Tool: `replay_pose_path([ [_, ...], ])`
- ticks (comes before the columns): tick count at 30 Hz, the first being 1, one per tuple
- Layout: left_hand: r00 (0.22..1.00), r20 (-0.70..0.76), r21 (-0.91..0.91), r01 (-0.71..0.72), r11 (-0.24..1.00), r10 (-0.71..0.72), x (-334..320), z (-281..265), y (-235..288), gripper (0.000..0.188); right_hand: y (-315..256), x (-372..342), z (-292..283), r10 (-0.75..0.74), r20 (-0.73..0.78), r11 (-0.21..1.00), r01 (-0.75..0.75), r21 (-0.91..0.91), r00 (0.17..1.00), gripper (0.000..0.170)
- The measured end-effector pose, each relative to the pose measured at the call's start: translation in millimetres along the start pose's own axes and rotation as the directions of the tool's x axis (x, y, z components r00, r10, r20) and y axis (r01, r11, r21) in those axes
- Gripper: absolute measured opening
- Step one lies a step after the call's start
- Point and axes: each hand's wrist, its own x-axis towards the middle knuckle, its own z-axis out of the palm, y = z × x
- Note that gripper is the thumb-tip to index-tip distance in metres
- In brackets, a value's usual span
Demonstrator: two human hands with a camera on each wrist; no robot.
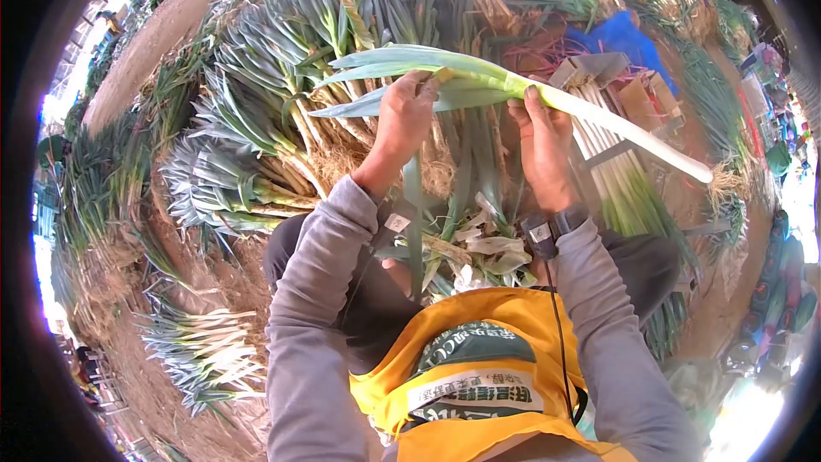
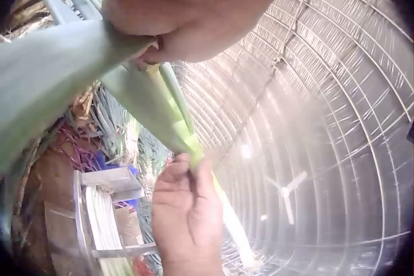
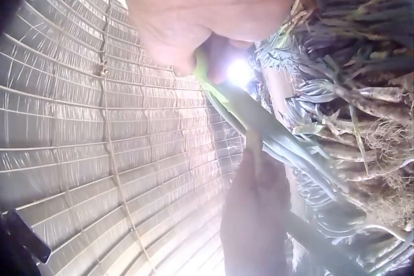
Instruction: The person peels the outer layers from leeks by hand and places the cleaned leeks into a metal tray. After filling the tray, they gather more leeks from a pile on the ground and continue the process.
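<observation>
A leek (image 1: 624, 130) with a white stalk, roots at its right end and green leaves fanning left is held up in front of the person. The right hand (image 1: 544, 147) grips it where the leaves meet the stalk, thumb along the top. Among the leaves, the left hand (image 1: 405, 120) pinches a leaf; a long leaf strip (image 1: 413, 227) hangs below that hand. The left wrist view shows a broad leaf (image 2: 52, 75) running from the left fingers, with the right hand (image 2: 187, 214) beyond. In the right wrist view, the left hand (image 3: 255, 205) is at the leaves.
Piles of untrimmed leeks (image 1: 256, 111) with dirty roots lie ahead and to the left. Peeled leaves (image 1: 492, 248) are heaped between the person's legs. Cleaned leeks (image 1: 629, 192) lie in a metal rack (image 1: 590, 68) on the right. More pale leeks (image 1: 214, 346) rest on the ground at lower left.
</observation>
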Motion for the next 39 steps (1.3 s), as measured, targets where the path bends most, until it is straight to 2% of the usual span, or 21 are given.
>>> replay_pose_path([
  [1,0.992,-0.011,0.131,-0.122,0.984,0.124,-0.7,3.1,0.7,0.028,0.0,-1.0,0.8,-0.003,-0.02,1.0,0.003,0.0,1.0,0.032],
  [2,0.986,0.01,0.181,-0.163,0.97,0.164,-4.4,6.8,1.6,0.026,1.4,-3.2,2.5,-0.005,-0.025,1.0,0.005,-0.002,1.0,0.032],
  [5,0.976,0.114,0.061,-0.195,0.979,0.187,-26.5,24.0,25.7,0.021,8.6,-8.1,4.8,-0.006,-0.05,0.999,0.004,-0.033,0.999,0.03],
  [7,0.876,0.19,0.091,-0.465,0.881,0.443,-49.1,38.2,48.0,0.017,26.7,-8.4,0.1,0.029,-0.073,0.998,-0.033,-0.057,0.997,0.029],
  [8,0.876,0.249,0.019,-0.431,0.902,0.414,-61.1,43.8,55.3,0.016,34.3,-5.9,-5.8,0.159,-0.139,0.987,-0.154,0.049,0.977,0.025],
  [10,0.871,0.298,-0.058,-0.392,0.918,0.391,-74.4,46.7,55.7,0.016,30.3,-3.1,-6.3,0.121,-0.156,0.991,-0.11,0.078,0.98,0.022],
  [12,0.847,0.418,0.011,-0.367,0.93,0.329,-80.3,48.3,42.4,0.016,28.2,3.4,-13.2,0.064,-0.228,0.99,-0.032,0.139,0.972,0.014],
  [13,0.845,0.418,0.0,-0.368,0.93,0.334,-80.1,48.0,34.4,0.016,13.7,3.6,-15.9,0.055,-0.132,0.987,-0.034,0.16,0.99,0.013],
  [15,0.857,0.42,-0.006,-0.328,0.945,0.3,-75.5,43.3,16.7,0.014,-3.6,11.2,-19.8,0.097,-0.144,0.978,-0.068,0.195,0.985,0.013],
  [16,0.855,0.433,0.006,-0.32,0.948,0.286,-71.4,43.1,9.5,0.021,-11.3,16.0,-23.4,0.083,-0.142,0.98,-0.055,0.19,0.986,0.013],
  [20,0.837,0.511,0.004,-0.23,0.973,0.196,-66.2,36.9,6.5,0.037,-45.9,20.3,-25.3,0.073,0.099,0.975,-0.091,0.202,0.992,0.024],
  [21,0.871,0.484,-0.199,0.018,0.98,0.082,-62.0,34.2,14.2,0.046,-51.2,17.7,-24.3,0.065,0.183,0.979,-0.098,0.177,0.981,0.028],
  [22,0.876,0.482,-0.389,0.254,0.886,-0.04,-56.8,31.0,21.6,0.055,-54.6,14.9,-28.0,0.099,0.234,0.974,-0.142,0.175,0.967,0.035],
  [23,0.849,0.504,-0.548,0.457,0.701,-0.159,-52.4,27.6,28.6,0.065,-57.3,10.8,-29.4,0.096,0.235,0.972,-0.142,0.187,0.967,0.035],
  [25,0.865,0.472,-0.597,0.455,0.661,-0.169,-43.8,22.9,33.8,0.063,-67.0,3.7,-25.9,0.107,0.353,0.981,-0.156,0.114,0.929,0.037],
  [27,0.886,0.462,-0.771,0.422,0.477,-0.037,-36.6,20.3,31.1,0.058,-68.2,3.1,-31.0,0.13,0.406,0.976,-0.188,0.106,0.904,0.039],
  [29,0.886,0.46,-0.789,0.439,0.43,-0.06,-36.2,19.3,29.6,0.053,-69.8,1.1,-31.5,0.15,0.456,0.981,-0.191,0.046,0.878,0.041],
  [31,0.861,0.492,-0.806,0.507,0.306,-0.129,-37.2,17.2,31.6,0.047,-69.0,2.5,-35.6,0.15,0.496,0.982,-0.185,0.023,0.855,0.044],
  [34,0.854,0.489,-0.804,0.519,0.29,-0.175,-40.8,12.3,38.2,0.039,-68.5,1.7,-30.7,0.149,0.538,0.986,-0.165,-0.019,0.83,0.044],
  [37,0.855,0.495,-0.81,0.519,0.272,-0.157,-42.5,10.8,33.6,0.035,-70.4,-0.2,-21.5,0.205,0.494,0.973,-0.229,-0.013,0.845,0.044],
  [39,0.862,0.48,-0.817,0.508,0.275,-0.166,-41.0,9.7,31.8,0.033,-63.0,-1.1,-12.6,0.181,0.383,0.977,-0.211,0.039,0.906,0.043],
])
